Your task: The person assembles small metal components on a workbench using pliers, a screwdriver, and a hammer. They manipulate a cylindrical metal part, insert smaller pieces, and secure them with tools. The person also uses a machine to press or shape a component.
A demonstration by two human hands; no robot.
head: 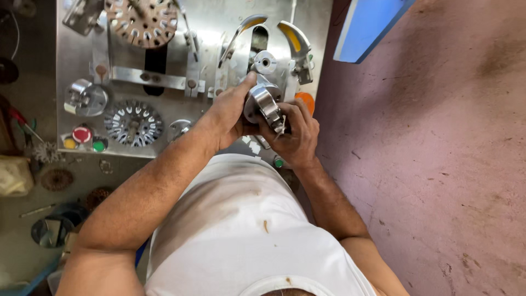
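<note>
We look straight down over our own chest at a metal work surface (71, 49) fitted with jigs and fixtures. Both our hands meet at its near edge around a shiny round metal part (262, 104), a short steel cylinder with a slotted or toothed end. Our left hand (230, 112) cups it from the left, the thumb stretched up over its top; our right hand (296, 134) closes on it from below and the right, fingers wrapped at the toothed end. Each grip is closed on the part, which is held just above the surface, directly below a small round spindle (265, 62) that sits between two curved metal arms (296, 37). It looks solid, stiff and fairly heavy for its size, and its polished side is likely slippery, so the smooth outer band seems the safest place to hold; the slotted end may have sharp edges. To the left lie a slotted steel disc (133, 123), a copper-coloured slotted disc (143, 21) and red, yellow and green push buttons (82, 135).
</note>
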